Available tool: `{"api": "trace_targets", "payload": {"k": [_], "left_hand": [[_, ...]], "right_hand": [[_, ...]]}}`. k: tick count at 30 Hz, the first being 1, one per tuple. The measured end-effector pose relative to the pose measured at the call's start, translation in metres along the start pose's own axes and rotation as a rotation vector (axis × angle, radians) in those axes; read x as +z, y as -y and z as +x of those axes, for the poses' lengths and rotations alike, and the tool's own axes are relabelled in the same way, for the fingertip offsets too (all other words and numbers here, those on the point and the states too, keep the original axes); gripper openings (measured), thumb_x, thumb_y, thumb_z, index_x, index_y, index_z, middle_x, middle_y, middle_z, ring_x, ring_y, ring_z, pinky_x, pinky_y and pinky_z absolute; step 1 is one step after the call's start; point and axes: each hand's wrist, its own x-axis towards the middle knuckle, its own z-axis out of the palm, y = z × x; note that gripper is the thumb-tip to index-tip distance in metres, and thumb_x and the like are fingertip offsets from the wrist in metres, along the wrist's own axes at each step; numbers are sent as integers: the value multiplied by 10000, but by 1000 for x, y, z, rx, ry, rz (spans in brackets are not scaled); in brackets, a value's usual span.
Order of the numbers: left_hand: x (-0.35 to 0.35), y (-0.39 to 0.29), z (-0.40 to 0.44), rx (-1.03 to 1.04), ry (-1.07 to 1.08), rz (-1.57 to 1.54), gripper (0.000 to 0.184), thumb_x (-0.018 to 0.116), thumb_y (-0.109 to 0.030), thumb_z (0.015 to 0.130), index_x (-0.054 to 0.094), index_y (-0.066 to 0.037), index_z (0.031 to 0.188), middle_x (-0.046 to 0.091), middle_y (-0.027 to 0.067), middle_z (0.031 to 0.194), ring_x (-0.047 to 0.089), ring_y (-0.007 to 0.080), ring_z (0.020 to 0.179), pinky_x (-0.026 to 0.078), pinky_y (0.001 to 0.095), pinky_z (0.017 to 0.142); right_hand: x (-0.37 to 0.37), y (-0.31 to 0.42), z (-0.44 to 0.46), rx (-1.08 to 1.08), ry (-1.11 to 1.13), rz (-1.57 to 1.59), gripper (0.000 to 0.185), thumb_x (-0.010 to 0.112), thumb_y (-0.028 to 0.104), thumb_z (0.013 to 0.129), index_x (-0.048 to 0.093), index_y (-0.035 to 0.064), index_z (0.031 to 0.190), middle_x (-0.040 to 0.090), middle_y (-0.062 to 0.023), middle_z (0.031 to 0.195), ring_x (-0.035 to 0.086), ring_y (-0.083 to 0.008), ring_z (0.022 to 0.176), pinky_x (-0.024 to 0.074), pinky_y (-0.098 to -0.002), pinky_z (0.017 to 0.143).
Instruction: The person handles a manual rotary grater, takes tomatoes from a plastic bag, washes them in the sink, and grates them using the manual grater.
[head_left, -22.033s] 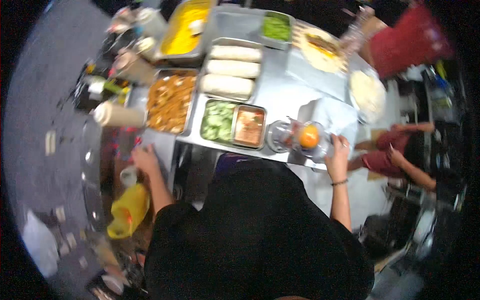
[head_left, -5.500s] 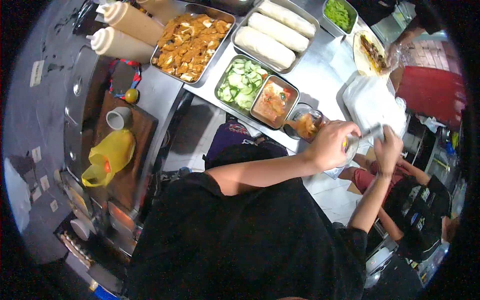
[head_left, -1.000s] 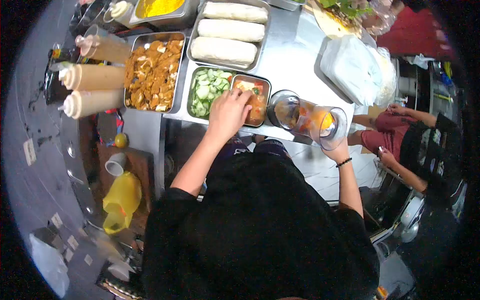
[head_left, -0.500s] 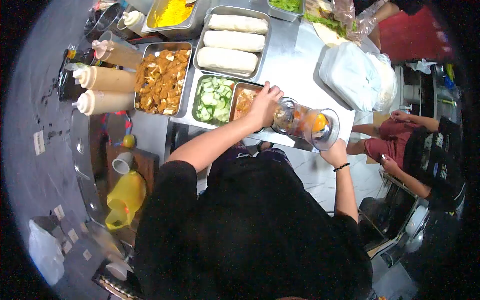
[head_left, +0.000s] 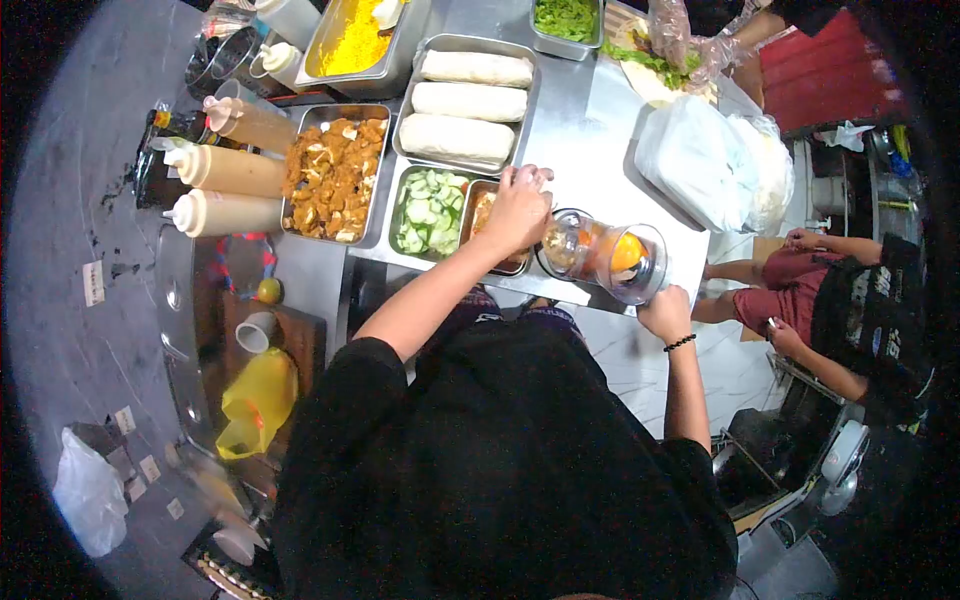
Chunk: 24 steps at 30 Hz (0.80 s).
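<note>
My right hand (head_left: 666,314), with a dark beaded bracelet at the wrist, grips a clear jug (head_left: 603,250) at its rim end, where a handle seems to be. Orange and dark contents show through the jug's wall. My left hand (head_left: 520,212) hovers over or touches a metal pan of reddish food (head_left: 484,210), left of the jug. Its fingers are curled, and whatever they may hold is hidden. Next to that pan is a pan of sliced cucumber (head_left: 432,212). Behind, a steel tray (head_left: 402,150) bears white wrapped rolls (head_left: 468,102).
Sauce bottles (head_left: 226,213) lie or stand left of a browned meat tray (head_left: 334,175). Shredded yellow food (head_left: 352,42) and lettuce (head_left: 566,16) fill far pans. White plastic bags (head_left: 700,160) sit on the right. Another person's gloved hands (head_left: 690,55) handle a wrap; a person (head_left: 850,310) is at right.
My left hand has shifted slightly left, away from the jug, and its fingers are more curled. My right hand has stayed on the jug. The view has tilted slightly.
</note>
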Motion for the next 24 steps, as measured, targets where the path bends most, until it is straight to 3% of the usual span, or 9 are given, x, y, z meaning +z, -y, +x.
{"api": "trace_targets", "payload": {"k": [2, 5, 7, 9, 11, 13, 15, 18, 24], "left_hand": [[-14, 10, -6, -82, -69, -164, 85, 648, -162, 675, 671, -83, 699, 555, 98, 1113, 468, 293, 1085, 343, 461, 937], [-32, 22, -26, -227, -164, -415, 113, 673, -221, 724, 651, -110, 718, 556, 89, 1110, 473, 294, 1089, 349, 430, 929], [-48, 24, -41, -255, 51, -358, 139, 682, -239, 731, 655, -105, 702, 560, 82, 1108, 474, 291, 1089, 351, 429, 923], [-58, 22, -57, -229, 103, -233, 177, 700, -269, 725, 670, -115, 807, 559, 86, 1113, 474, 291, 1088, 352, 425, 921], [-63, 21, -68, -355, -135, -116, 321, 703, -285, 717, 646, -77, 955, 547, 116, 1121, 481, 299, 1072, 362, 438, 897], [-74, 34, -83, -545, -221, 15, 592, 678, -334, 768, 481, -42, 1244, 535, 175, 1131, 469, 340, 1089, 363, 459, 904], [-68, 52, -103, -728, -170, 240, 724, 670, -389, 782, 376, -5, 1320, 526, 234, 1112, 479, 366, 1070, 374, 470, 894], [-61, 64, -119, -859, -19, 63, 799, 657, -421, 798, 306, 51, 1338, 517, 277, 1091, 499, 388, 1035, 394, 464, 882], [-46, 50, -118, -851, -72, -143, 829, 651, -375, 816, 234, 98, 1353, 513, 288, 1076, 514, 417, 987, 421, 450, 867]], "right_hand": [[0, -2, -1, -19, 84, -67, 194, 629, 201, 630, 623, 23, 555, 591, -194, 599, 595, -357, 558, 482, -440, 547], [11, -9, -3, -1, 60, -43, 203, 631, 210, 623, 626, 20, 552, 594, -194, 604, 596, -359, 561, 480, -447, 551], [16, -13, -5, -10, 56, -32, 204, 633, 211, 621, 628, 19, 551, 596, -196, 604, 597, -360, 563, 482, -448, 557], [19, -15, -3, -29, 47, -23, 206, 635, 212, 620, 630, 18, 550, 598, -198, 604, 598, -361, 565, 484, -449, 563], [15, -10, -2, 17, 50, -20, 202, 643, 214, 619, 635, 24, 552, 597, -201, 592, 596, -363, 560, 489, -447, 568], [6, -2, -1, 21, 16, 3, 200, 652, 211, 619, 631, 27, 543, 590, -209, 575, 593, -367, 554, 493, -447, 574], [1, 6, 3, 49, -9, 55, 204, 662, 209, 612, 615, 35, 515, 588, -204, 568, 591, -372, 547, 491, -452, 568], [7, -4, 0, -11, -1, 5, 221, 674, 205, 608, 589, 44, 483, 590, -196, 566, 592, -377, 548, 488, -457, 561], [15, -13, -5, 13, 64, 2, 239, 683, 210, 603, 600, 9, 505, 585, -204, 558, 600, -384, 571, 487, -454, 565]]}}
